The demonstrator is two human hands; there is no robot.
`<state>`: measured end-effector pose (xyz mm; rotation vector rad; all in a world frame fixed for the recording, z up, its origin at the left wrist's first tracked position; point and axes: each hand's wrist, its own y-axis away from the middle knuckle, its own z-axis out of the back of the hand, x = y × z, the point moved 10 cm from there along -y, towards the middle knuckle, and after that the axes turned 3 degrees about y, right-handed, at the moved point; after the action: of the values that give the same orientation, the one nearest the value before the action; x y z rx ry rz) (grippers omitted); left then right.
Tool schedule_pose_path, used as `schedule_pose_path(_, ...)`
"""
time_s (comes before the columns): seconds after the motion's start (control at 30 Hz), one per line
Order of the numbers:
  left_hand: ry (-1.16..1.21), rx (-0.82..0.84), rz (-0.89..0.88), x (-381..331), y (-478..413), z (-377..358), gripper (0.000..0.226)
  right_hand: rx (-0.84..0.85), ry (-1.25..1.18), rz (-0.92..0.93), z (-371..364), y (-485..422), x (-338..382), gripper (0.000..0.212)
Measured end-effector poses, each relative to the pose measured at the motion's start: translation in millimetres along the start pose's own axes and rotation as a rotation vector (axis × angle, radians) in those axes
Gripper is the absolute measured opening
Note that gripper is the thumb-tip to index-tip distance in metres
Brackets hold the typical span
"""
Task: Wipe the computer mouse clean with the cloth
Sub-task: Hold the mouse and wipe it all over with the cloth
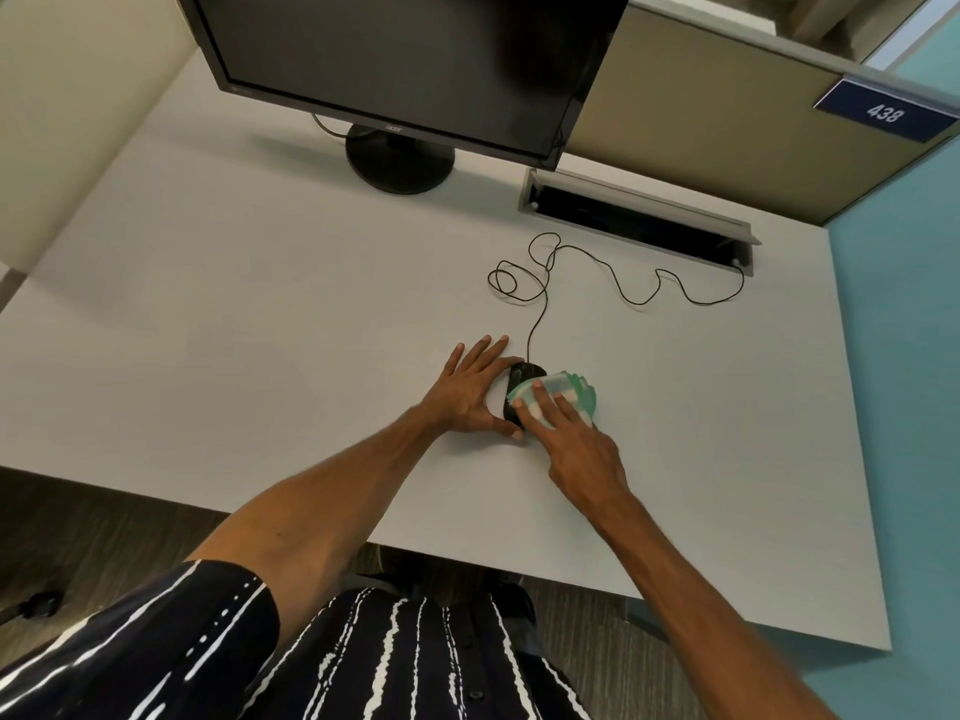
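Observation:
A black wired computer mouse (521, 376) lies on the white desk (260, 330), mostly covered. My left hand (470, 389) braces it from the left, thumb at its near end and fingers spread flat along its far side. A folded green and white cloth (563, 392) lies over the mouse's right half. My right hand (576, 444) presses down on the cloth with flat fingers. The mouse's thin black cable (540, 298) runs away from it in loops.
A black monitor (410, 59) on a round stand (400, 161) stands at the back of the desk. A grey cable tray slot (639, 220) is set into the desk at the back right, where the cable ends. A tan partition with a number plate (885, 111) borders the right.

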<state>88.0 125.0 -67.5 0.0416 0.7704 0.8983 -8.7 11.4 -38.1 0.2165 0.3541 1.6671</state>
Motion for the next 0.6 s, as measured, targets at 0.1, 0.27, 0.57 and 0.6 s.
schedule_pose_path(0.1,0.007,0.004,0.000,0.2,0.1,-0.5,0.123,-0.027,-0.038,-0.063,2.1,0.8,-15.7,0.098)
schedule_pose_path(0.27,0.016,0.007,0.007,1.2,0.0,-0.4,0.123,-0.090,-0.209,-0.140,21.4,-20.0,-24.1,0.094)
schedule_pose_path(0.57,0.005,0.003,0.011,2.2,-0.6,-0.1,0.125,0.022,-0.276,-0.173,25.7,-52.0,-7.3,0.071)
schedule_pose_path(0.6,0.005,0.002,0.009,2.1,-0.3,-0.5,0.125,0.027,-0.269,-0.161,25.8,-51.5,-6.9,0.071)
